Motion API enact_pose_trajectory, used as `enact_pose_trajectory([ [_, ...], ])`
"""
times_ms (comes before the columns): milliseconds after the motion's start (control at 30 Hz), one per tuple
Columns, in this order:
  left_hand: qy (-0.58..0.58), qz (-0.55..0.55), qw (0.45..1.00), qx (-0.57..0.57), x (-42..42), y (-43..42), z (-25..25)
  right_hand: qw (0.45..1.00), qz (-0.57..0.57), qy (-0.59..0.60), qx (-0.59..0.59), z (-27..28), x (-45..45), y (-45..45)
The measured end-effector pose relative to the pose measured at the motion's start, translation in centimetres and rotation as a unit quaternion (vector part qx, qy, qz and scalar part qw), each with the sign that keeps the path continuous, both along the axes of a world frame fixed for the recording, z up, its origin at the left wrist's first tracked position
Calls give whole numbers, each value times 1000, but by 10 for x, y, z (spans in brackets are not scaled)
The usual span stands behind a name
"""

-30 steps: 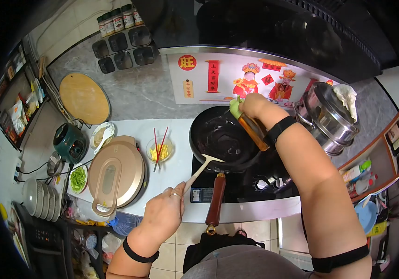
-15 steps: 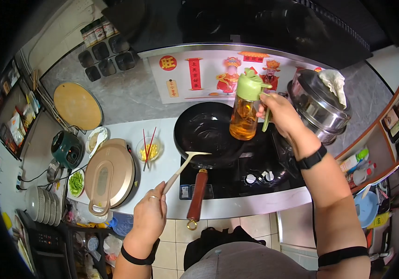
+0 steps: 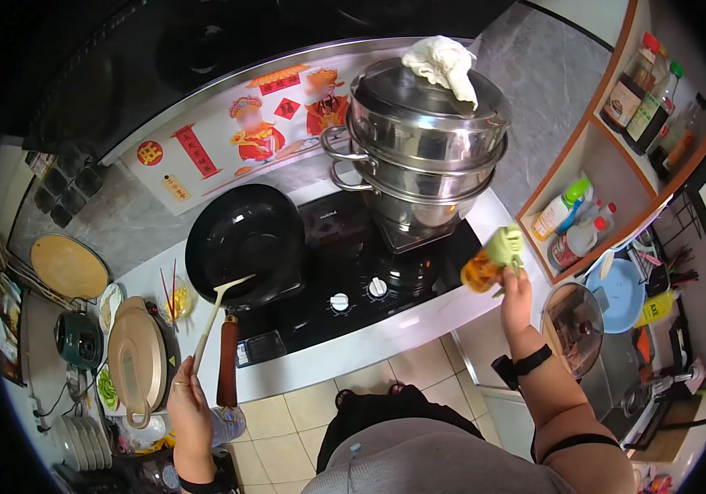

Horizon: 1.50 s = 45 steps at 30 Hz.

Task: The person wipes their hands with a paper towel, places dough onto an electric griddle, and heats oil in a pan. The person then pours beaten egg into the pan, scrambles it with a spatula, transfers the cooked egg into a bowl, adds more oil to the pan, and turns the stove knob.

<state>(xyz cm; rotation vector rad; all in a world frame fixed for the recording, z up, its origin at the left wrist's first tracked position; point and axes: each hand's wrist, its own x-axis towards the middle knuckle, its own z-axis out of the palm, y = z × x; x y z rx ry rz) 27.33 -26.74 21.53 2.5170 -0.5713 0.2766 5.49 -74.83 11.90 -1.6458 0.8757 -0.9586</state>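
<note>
My left hand [image 3: 191,409] is closed round the handle of a pale spatula [image 3: 208,326], whose flat end rests in the black wok [image 3: 246,239] at the left of the stove. The wok's brown wooden handle [image 3: 228,362] points toward me, untouched. Over the right end of the counter, my right hand [image 3: 517,300] grips an oil bottle [image 3: 484,267] with a green top and amber liquid inside. The bottle is tilted and lies right of the black stove [image 3: 369,284].
A tall steel steamer [image 3: 427,140] with a cloth [image 3: 443,66] on its lid stands on the back burner. Bottles fill the right shelf [image 3: 591,173]. A glass-lidded pan [image 3: 571,329] is beside the sink. Left are a bowl with chopsticks [image 3: 175,303] and a beige electric pan [image 3: 137,358].
The view has turned to the right. My right hand has carried the oil bottle away from over the wok to the counter's right end. My left hand still holds the spatula in the wok.
</note>
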Motion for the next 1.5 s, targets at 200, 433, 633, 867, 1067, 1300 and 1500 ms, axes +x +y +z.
enact_pose_trajectory([
  [200,-4,11,989,147,-5,-25,16,981,-159,58,-95,-93,-48,-109],
  [433,15,36,979,200,-16,-41,22,986,-162,-1,-43,-117,-61,-152],
  [633,-11,23,980,197,-14,-42,22,987,-159,5,-24,-126,-64,-156],
  [867,22,20,977,210,4,-34,21,989,-145,25,-25,-127,-64,-174],
  [1067,22,-31,987,157,27,-25,21,938,-245,200,-143,-107,-67,-155],
  [1300,41,-61,989,131,46,-18,16,944,-106,163,-266,-93,7,-2],
  [1500,68,-63,988,125,46,-15,15,914,197,147,-323,-97,117,134],
])
